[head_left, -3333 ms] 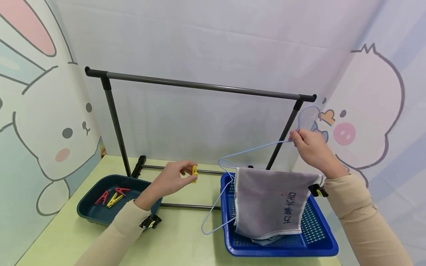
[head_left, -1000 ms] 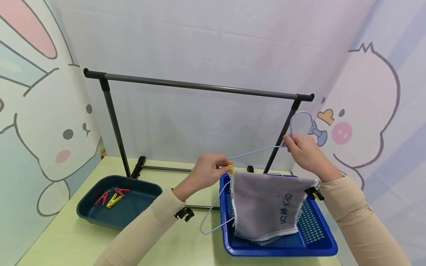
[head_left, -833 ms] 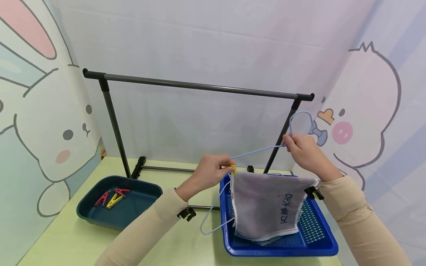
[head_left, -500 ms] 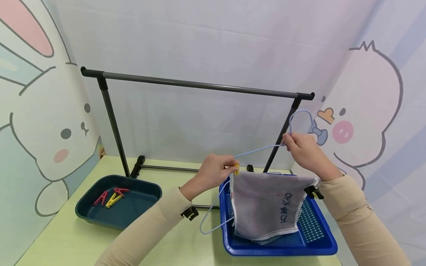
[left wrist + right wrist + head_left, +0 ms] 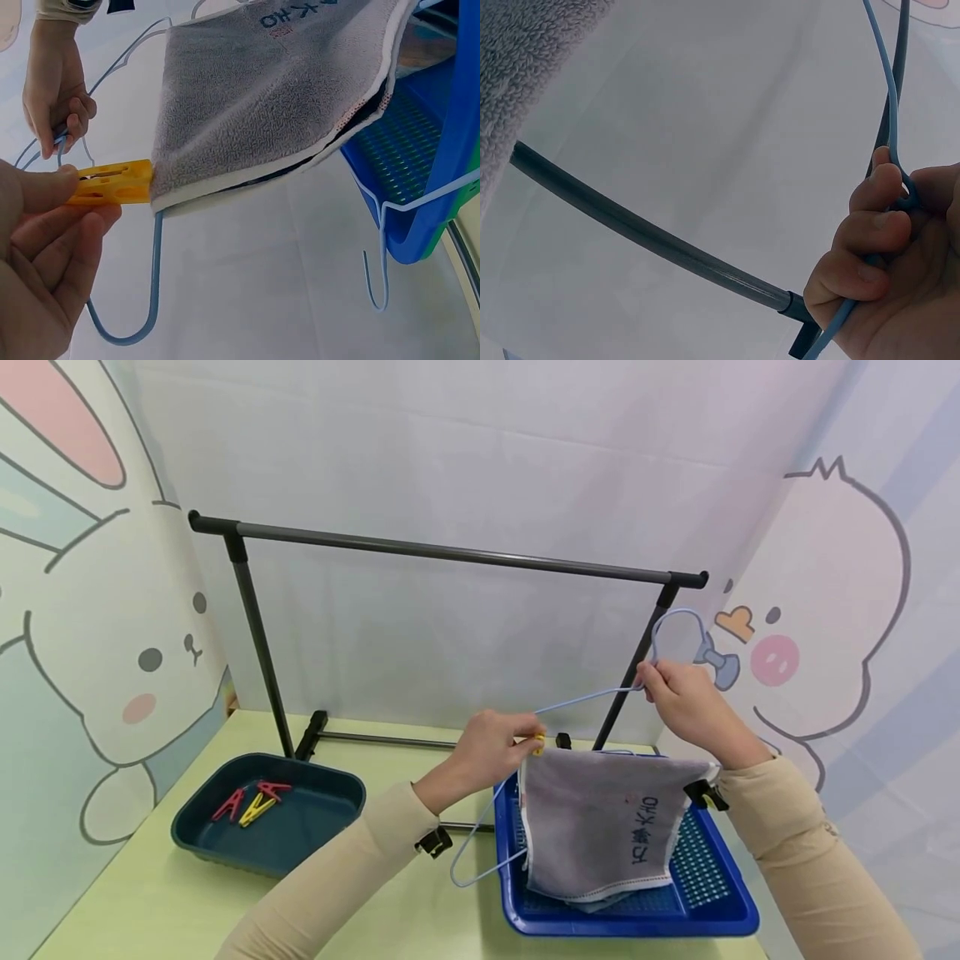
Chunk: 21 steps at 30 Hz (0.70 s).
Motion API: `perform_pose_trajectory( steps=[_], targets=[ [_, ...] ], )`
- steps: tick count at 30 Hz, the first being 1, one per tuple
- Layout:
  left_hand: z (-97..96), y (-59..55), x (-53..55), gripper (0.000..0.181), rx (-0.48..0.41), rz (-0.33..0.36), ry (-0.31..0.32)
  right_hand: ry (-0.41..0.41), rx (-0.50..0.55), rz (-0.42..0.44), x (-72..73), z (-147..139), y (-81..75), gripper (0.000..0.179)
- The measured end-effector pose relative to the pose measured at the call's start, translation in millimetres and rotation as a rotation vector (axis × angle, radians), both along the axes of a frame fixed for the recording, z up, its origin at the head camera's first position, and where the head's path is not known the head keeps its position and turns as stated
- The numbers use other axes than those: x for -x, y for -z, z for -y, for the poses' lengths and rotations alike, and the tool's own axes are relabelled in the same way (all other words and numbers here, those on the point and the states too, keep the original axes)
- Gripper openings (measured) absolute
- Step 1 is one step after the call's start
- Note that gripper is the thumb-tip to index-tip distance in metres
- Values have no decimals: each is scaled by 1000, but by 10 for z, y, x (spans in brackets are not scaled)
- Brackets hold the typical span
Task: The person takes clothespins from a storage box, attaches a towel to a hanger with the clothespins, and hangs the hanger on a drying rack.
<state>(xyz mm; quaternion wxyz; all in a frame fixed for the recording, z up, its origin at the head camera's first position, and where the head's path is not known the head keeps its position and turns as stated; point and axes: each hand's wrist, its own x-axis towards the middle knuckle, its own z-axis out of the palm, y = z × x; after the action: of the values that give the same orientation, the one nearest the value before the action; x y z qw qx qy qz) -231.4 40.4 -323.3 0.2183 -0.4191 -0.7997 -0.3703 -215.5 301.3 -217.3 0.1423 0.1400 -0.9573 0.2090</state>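
Note:
A blue wire hanger (image 5: 577,700) is gripped just below its hook by my right hand (image 5: 686,706). Over its lower bar hangs a grey towel (image 5: 600,818) with dark lettering and a pale edge. My left hand (image 5: 491,747) pinches a yellow clothespin (image 5: 539,744) between thumb and fingers at the towel's upper left corner. In the left wrist view the clothespin (image 5: 112,182) meets the towel's edge (image 5: 169,187) beside the hanger's bend. The right wrist view has the fingers (image 5: 874,231) curled round the hanger's neck.
Beneath the towel stands a blue perforated basket (image 5: 723,860). A dark green tray (image 5: 322,802) at left holds several red and yellow clothespins (image 5: 257,810). Behind spans a black rack with a horizontal bar (image 5: 450,553).
My left hand has come from near the tray, carrying the yellow clothespin to the towel's corner, then edged slightly right along the top. My right hand and the hanger have dropped slightly.

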Motion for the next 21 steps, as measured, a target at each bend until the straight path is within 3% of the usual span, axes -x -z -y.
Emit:
perform_pose_trajectory(
  steps=[21],
  targets=[
    [-56, 24, 6, 4, 34, -38, -22, -7, 3, -12, -4, -16, 9, 43]
  ],
)
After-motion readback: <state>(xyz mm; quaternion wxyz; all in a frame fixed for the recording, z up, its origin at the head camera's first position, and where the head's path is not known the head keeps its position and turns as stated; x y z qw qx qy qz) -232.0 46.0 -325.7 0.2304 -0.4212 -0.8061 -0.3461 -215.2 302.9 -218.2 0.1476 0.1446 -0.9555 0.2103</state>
